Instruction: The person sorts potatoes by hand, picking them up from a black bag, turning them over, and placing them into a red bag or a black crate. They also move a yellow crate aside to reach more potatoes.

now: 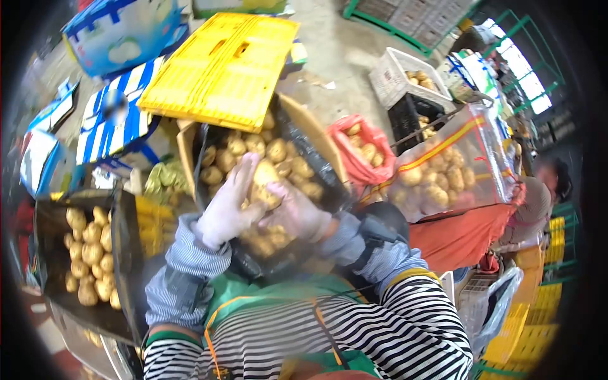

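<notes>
A large pale potato [266, 183] is held between my two gloved hands, above a cardboard box lined with black plastic [313, 152]. My left hand [231, 206] lies along the potato's left side, its fingers pointing up. On the other side, my right hand [296, 212] has its fingers and thumb against the potato. Many potatoes [237, 145] fill the box below and around my hands. A yellow plastic crate panel [221, 69] rests across the box's far edge.
At the left stands a black-lined container [50, 237] of potatoes. To the right are a red mesh bag [339, 136], a clear bag [494, 149] of potatoes, a white crate [383, 79] and a black crate [399, 120]. Another person [535, 202] is at the far right.
</notes>
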Tool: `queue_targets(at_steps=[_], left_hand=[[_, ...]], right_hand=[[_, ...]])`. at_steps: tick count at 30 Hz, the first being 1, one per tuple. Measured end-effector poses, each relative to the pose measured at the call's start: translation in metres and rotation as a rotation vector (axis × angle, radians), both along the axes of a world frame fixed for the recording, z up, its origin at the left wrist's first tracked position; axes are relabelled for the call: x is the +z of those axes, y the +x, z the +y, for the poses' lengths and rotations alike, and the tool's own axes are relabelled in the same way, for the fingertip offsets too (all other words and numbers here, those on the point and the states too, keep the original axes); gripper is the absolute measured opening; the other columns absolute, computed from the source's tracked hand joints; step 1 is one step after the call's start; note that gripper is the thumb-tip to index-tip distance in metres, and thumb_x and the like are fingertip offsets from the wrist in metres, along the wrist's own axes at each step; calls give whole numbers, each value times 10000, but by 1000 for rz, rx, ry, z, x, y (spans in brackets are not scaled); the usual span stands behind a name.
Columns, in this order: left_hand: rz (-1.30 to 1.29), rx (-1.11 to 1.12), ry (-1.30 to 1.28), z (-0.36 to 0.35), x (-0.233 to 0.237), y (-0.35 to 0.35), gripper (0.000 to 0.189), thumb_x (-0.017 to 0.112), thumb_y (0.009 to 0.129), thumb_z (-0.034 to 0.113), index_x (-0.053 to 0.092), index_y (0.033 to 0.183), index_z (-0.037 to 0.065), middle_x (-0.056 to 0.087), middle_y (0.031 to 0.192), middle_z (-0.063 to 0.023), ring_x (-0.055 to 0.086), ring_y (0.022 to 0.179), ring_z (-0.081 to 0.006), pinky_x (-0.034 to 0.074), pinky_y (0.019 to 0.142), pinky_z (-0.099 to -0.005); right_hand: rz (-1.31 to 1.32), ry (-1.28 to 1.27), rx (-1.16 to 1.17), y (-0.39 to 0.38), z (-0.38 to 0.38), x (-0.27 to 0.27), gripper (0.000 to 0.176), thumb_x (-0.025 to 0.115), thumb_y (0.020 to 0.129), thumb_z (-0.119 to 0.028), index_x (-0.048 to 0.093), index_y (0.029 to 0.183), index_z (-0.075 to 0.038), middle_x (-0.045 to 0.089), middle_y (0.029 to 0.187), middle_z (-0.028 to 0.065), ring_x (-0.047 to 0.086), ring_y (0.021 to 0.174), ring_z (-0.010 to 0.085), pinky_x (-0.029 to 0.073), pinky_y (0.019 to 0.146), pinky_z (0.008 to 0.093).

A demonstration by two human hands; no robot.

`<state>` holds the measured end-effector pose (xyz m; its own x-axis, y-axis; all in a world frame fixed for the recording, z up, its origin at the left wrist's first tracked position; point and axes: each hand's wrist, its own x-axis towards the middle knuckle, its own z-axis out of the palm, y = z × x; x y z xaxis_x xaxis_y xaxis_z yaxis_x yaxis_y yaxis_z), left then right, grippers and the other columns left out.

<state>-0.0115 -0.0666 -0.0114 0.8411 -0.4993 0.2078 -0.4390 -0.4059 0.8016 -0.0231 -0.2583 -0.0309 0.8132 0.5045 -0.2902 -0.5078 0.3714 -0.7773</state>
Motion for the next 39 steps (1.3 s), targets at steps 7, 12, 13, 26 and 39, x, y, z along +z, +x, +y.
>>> queue_targets(at_steps=[7,12,13,26,39], left_hand=[[-276,171,-48,-11,2,8,675,445,730,-178,519,1373,13,532,1405,-179,493,1324,-338,436,1070,-368],[37,149,-315,-17,10,-2,645,672,779,46,464,1383,-41,503,1399,-215,445,1335,-362,378,1109,-401],[-177,202,-60,-21,15,-6,715,749,769,141,447,1391,-42,489,1397,-218,442,1323,-363,378,1101,-415],[307,353,-847,-13,2,4,402,649,970,325,618,1142,-37,649,1059,-87,608,946,-133,496,877,-270],[270,324,-641,-5,13,2,388,598,975,234,568,1223,-64,643,1128,-148,632,1002,-194,515,916,-310]], right_hand=[[194,340,43,1,-9,-2,452,492,1018,-331,474,1372,-50,679,1097,150,698,911,271,596,754,344],[171,196,33,9,-11,-4,474,535,999,-398,476,1361,-96,650,1110,90,687,868,230,574,707,309],[157,187,48,9,-12,-6,466,532,999,-397,480,1355,-100,650,1092,94,684,852,229,573,707,311],[274,487,310,9,-9,3,615,435,973,-570,536,1319,-72,685,991,169,679,827,271,569,695,395],[-92,-64,29,5,-11,18,531,466,1031,-412,402,1420,-57,608,1216,98,676,873,181,529,613,254]])
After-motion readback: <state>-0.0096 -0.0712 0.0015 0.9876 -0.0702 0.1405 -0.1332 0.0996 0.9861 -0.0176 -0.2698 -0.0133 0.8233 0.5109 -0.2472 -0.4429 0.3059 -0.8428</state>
